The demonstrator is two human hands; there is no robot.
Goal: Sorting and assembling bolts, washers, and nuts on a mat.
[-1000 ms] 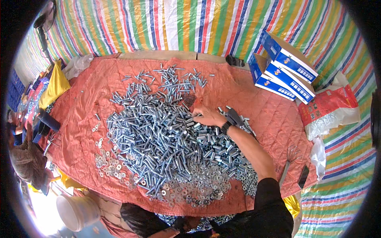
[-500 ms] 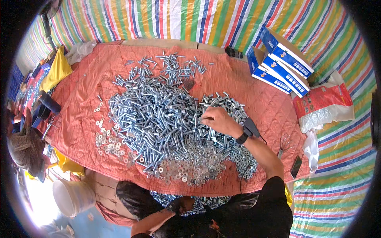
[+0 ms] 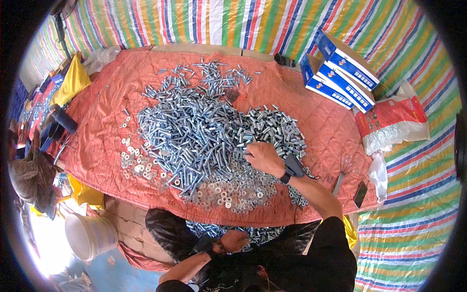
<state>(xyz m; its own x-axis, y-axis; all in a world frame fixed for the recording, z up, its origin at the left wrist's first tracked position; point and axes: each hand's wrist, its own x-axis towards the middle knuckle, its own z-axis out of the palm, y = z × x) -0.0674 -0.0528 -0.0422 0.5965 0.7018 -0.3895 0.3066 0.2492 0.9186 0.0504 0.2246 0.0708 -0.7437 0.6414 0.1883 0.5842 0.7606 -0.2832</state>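
My right hand (image 3: 264, 157) is over the right front of a large heap of silvery bolts (image 3: 194, 134). Its fingers are pinched together; what they hold is too small to make out. Beyond that hand lie short metal sleeves (image 3: 284, 129). In front of it spread thin metal rings and washers (image 3: 236, 192), and some nuts (image 3: 296, 195) show beneath my right forearm. Low at my lap, my left hand (image 3: 233, 241) is curled over a second mass of metal fasteners (image 3: 262, 235). Its fingertips are partly hidden, and I cannot make out what they hold.
A red quilted cloth (image 3: 331, 141) lies under the heap. Blue-and-white boxes (image 3: 340, 80) and a red-and-white bag (image 3: 394, 121) stand at the right. A phone (image 3: 360, 194) and a wire whisk (image 3: 342, 175) lie nearby. At the lower left is a white bucket (image 3: 91, 236).
My right hand has moved down and slightly left across the heap, toward the rings. My left hand has shifted up and right at my lap. The whole view has tilted slightly.
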